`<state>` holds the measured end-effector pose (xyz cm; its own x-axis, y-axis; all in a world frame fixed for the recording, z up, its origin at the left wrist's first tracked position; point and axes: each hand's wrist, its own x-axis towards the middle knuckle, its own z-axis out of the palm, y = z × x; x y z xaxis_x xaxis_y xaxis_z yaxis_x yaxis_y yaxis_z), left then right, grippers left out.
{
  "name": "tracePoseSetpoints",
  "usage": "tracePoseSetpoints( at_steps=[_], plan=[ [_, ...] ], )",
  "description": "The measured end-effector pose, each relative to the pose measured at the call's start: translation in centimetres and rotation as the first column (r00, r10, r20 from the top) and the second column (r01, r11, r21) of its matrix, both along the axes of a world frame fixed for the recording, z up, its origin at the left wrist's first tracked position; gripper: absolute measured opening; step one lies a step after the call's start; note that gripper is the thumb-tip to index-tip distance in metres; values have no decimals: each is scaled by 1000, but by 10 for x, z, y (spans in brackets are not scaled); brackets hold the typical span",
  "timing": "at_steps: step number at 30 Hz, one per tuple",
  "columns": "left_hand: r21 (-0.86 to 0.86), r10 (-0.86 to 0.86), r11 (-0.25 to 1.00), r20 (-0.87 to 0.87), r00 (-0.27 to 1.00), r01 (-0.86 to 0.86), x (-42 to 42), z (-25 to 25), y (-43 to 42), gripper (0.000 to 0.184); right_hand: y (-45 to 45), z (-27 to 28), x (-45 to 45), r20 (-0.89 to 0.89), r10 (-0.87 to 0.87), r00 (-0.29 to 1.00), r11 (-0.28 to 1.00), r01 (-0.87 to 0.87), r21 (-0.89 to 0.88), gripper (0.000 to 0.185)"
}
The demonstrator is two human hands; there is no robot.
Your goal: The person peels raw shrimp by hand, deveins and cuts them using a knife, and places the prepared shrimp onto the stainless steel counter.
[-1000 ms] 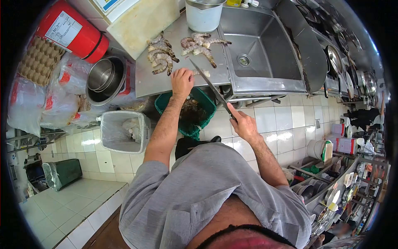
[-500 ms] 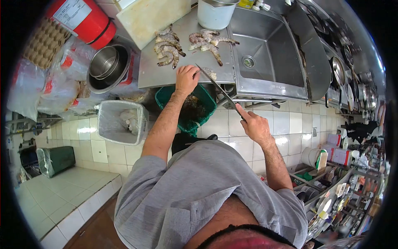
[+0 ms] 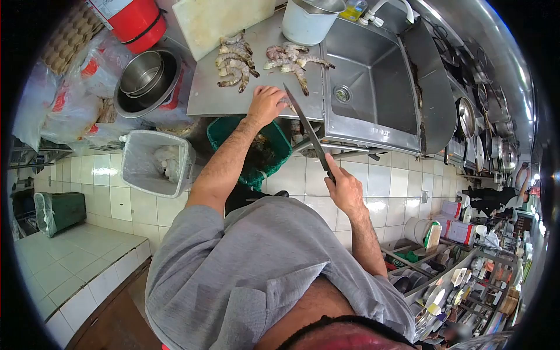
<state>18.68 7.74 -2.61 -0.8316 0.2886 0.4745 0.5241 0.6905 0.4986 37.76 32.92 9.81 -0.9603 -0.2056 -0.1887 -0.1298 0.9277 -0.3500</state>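
Observation:
My right hand (image 3: 345, 189) is wrapped round the handle of a long knife (image 3: 309, 131), its blade pointing up toward the counter edge. At the front of the steel counter (image 3: 201, 90), my left hand (image 3: 268, 104) has its fingers bent together over a shrimp (image 3: 290, 105). Most of that shrimp is hidden by the fingers and blade. The knife's tip end lies right beside my left fingertips; whether it touches the shrimp I cannot tell. Farther back lie a row of shrimp (image 3: 234, 61) and, to its right, a looser group of shrimp (image 3: 296, 61).
A green-lined bin (image 3: 280, 151) stands below the counter edge, with a grey bin (image 3: 157, 134) to its left. On the right is a steel sink (image 3: 367, 76). A white bucket (image 3: 309, 26) and a cutting board (image 3: 216, 20) are at the back.
The view has shifted slightly. My left hand has closed over the shrimp, which showed more before. The knife has turned steeper, its blade nearer my left fingers.

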Motion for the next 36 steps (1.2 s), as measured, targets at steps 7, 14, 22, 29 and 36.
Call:
tracePoseSetpoints(
  at_steps=[7,14,22,29,36],
  plan=[
    [-21,1,1000,38,999,0,1,0,2,22,0,13,4,53,14,999,988,-22,150,68],
    [-33,-4,999,91,996,7,1,7,2,23,-7,-9,-29,-18,35,999,998,-34,47,67],
    [-213,86,977,257,962,-31,0,21,24,33,6,-12,-10,5,-153,988,933,146,-330,69],
    [668,-40,734,221,974,-122,-23,41,6,41,10,-18,-1,-13,-208,978,913,189,-362,68],
    [159,336,915,209,919,-371,11,7,-5,62,-3,-21,-17,66,-129,989,929,144,-340,67]
  ],
)
